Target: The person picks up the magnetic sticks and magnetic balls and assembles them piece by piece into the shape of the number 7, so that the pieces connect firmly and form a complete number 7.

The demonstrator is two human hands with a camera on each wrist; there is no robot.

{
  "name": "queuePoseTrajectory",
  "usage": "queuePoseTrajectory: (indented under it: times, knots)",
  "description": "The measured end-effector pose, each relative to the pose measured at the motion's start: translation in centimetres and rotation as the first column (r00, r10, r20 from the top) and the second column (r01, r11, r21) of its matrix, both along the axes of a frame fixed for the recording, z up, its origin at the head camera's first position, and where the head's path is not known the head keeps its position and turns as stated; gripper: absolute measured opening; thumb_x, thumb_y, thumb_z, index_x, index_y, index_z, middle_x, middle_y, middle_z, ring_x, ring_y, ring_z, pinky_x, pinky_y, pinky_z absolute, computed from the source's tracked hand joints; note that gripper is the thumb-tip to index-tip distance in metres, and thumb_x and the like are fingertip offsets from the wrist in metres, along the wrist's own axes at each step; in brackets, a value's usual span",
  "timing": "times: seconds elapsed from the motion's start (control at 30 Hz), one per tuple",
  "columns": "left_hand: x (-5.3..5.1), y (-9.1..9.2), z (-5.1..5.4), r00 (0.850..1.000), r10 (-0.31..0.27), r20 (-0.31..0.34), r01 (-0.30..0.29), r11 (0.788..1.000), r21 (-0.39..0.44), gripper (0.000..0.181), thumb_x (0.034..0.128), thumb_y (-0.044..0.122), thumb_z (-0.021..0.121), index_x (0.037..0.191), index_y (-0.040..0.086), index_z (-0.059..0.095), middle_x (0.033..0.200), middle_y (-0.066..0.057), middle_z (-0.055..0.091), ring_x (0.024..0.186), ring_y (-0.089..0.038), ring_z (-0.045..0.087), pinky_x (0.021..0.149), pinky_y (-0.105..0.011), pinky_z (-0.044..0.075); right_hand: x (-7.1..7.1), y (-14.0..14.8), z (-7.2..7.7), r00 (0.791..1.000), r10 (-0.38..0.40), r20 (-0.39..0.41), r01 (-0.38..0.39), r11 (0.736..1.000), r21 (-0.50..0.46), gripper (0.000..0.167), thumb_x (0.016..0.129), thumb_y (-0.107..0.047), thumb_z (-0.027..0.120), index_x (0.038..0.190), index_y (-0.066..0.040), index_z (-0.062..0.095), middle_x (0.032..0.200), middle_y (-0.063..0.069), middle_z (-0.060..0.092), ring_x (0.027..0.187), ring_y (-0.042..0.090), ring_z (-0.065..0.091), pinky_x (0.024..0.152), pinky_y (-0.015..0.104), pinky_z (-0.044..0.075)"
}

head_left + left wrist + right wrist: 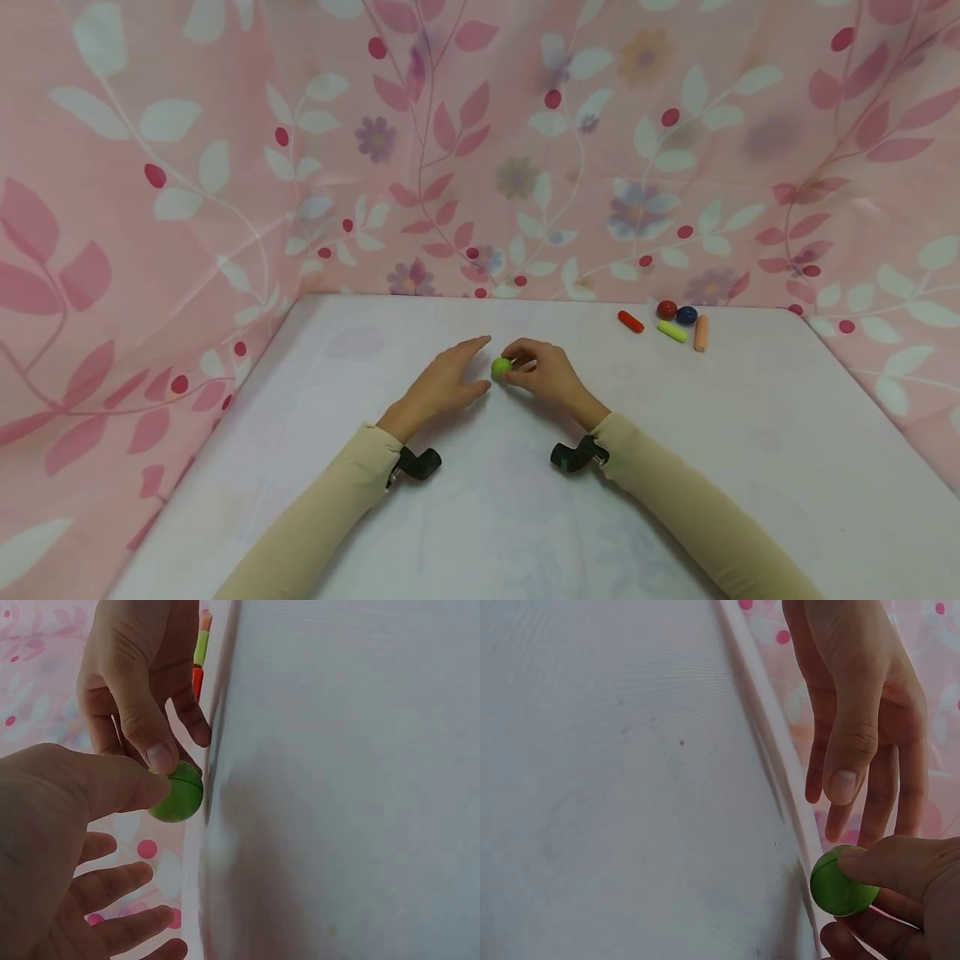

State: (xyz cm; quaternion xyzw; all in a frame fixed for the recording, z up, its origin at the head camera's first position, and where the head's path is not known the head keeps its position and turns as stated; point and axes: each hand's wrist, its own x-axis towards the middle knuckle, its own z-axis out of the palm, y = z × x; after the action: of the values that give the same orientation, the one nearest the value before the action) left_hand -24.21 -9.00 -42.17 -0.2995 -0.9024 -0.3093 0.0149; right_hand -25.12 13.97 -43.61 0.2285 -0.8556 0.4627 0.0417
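Observation:
A small green ball (501,368) with a thin dark line around it is pinched between the thumb and fingertips of my right hand (546,372), just above the middle of the table. The right wrist view shows the thumb pressed on top of the ball (840,889) and fingers beneath it. My left hand (444,385) is spread to the left of the ball, its fingers and thumb extended. In the head view a narrow gap separates the left fingertips from the ball. Nothing lies in the left palm.
Toward the table's (480,517) back right lie a red stick (631,322), a yellow-green stick (672,332) and an orange stick (701,333). Beside them are a red ball (667,309) and a blue ball (686,315). A flowered pink curtain (480,150) hangs behind the table.

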Motion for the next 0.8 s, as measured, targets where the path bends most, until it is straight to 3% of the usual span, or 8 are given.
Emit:
queuePoseTrajectory:
  times: [0.3,0.53,0.8]
  knots:
    - [0.2,0.5,-0.8,1.000,-0.006,0.026,0.006,1.000,0.001,0.070,0.0961,0.015,0.076,0.156,0.002,0.043,0.156,-0.017,0.046,0.145,-0.034,0.041,0.119,-0.048,0.031,0.1,0.0,-0.3,1.000,-0.004,-0.001,0.004,1.000,0.009,0.030,0.089,-0.009,0.084,0.116,-0.003,0.072,0.107,0.004,0.074,0.094,0.024,0.070,0.084,0.041,0.059]
    - [-0.4,1.5,-1.5,0.999,-0.024,-0.039,0.025,0.999,0.024,0.060,0.0964,0.010,0.075,0.150,-0.001,0.050,0.149,-0.018,0.054,0.139,-0.034,0.048,0.116,-0.047,0.036,0.6,1.2,0.5,0.998,-0.070,0.002,0.070,0.998,-0.002,0.028,0.096,-0.018,0.077,0.119,-0.003,0.072,0.115,0.008,0.073,0.099,0.022,0.068,0.087,0.045,0.058]
    - [-1.5,2.1,-2.7,1.000,0.020,0.002,-0.020,0.985,0.172,0.044,0.0939,0.009,0.079,0.136,0.003,0.067,0.131,-0.009,0.068,0.123,-0.022,0.062,0.109,-0.040,0.045,1.1,4.0,0.7,0.991,-0.136,0.013,0.136,0.990,0.025,0.026,0.098,-0.022,0.076,0.117,-0.006,0.072,0.112,0.004,0.073,0.101,0.023,0.067,0.088,0.046,0.057]
